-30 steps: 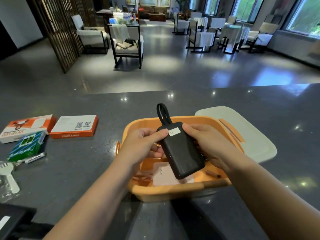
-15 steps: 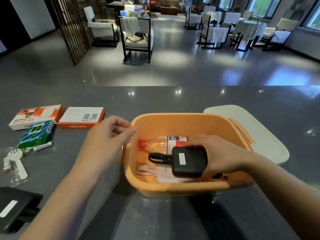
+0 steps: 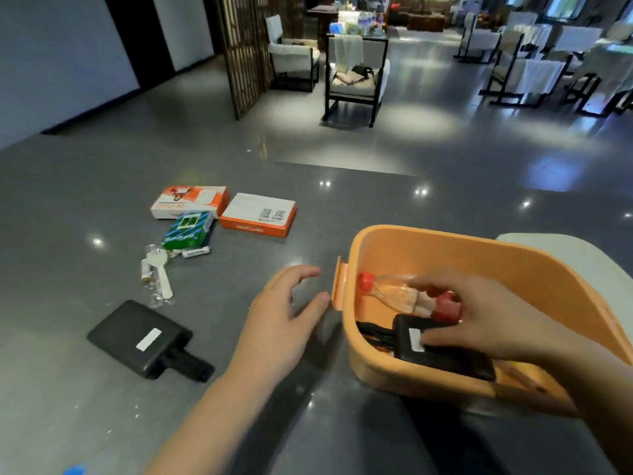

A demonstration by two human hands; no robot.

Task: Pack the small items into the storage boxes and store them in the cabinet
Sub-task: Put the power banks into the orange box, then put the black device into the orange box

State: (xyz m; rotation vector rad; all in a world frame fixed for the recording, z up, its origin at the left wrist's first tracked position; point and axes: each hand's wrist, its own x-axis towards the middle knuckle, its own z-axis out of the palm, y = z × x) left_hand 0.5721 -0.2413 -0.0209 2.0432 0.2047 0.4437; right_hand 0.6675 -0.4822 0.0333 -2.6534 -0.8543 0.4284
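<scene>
**Inspector A:** Inside the orange storage box, at four o'clock in our view, we note a black power bank lying flat on the bottom beside a clear bottle with a red cap. Our right hand rests on the power bank, thumb on its labelled face; the other fingers curve loosely over the bottle. We judge this a placing contact, not a firm grip.

**Inspector B:** Agreed. The fingers are relaxed and slightly apart, clamped on nothing. And the left?

**Inspector A:** Our left hand hovers just beside the box's side handle, fingers spread, holding nothing. We judge it is heading for the next item.

**Inspector B:** Probably the second black power bank at eight o'clock, cord loop toward us. What else remains unpacked?

**Inspector A:** At ten o'clock: two orange-and-white cartons, a green packet, loose batteries and a small white fan in clear wrap. All well apart from the box, hence the reach.

**Inspector B:** The lid?

**Inspector A:** A pale lid lies at three o'clock, touching or just behind the box; we cannot tell which.

**Inspector B:** Surface and room?

**Inspector A:** A dark polished counter reflecting ceiling lights; beyond it, at twelve o'clock, a lounge with a glossy floor, dark-framed armchairs and a lattice screen. No cabinet is visible.
</scene>
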